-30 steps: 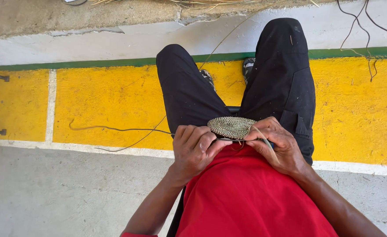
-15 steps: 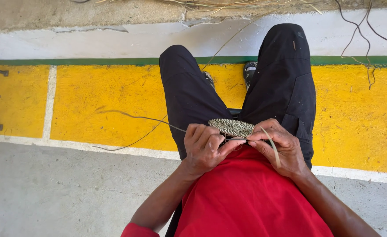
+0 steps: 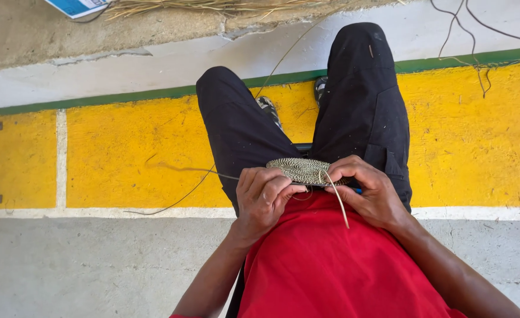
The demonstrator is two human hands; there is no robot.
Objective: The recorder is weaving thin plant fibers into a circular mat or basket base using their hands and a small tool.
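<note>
Straw-coloured woven disc (image 3: 303,170) is resting on the lap, both hands pinching it. Left hand (image 3: 264,197) is now curling tighter on its near edge; right hand (image 3: 370,191) is gripping a loose strand (image 3: 336,197).

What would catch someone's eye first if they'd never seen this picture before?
Probably the small round woven disc of pale and dark fibre, held at centre frame between the left hand and right hand over a bright red shirt. Behind it, a broad yellow painted band with a green edge stripe crosses the floor under the black trouser legs.
</note>
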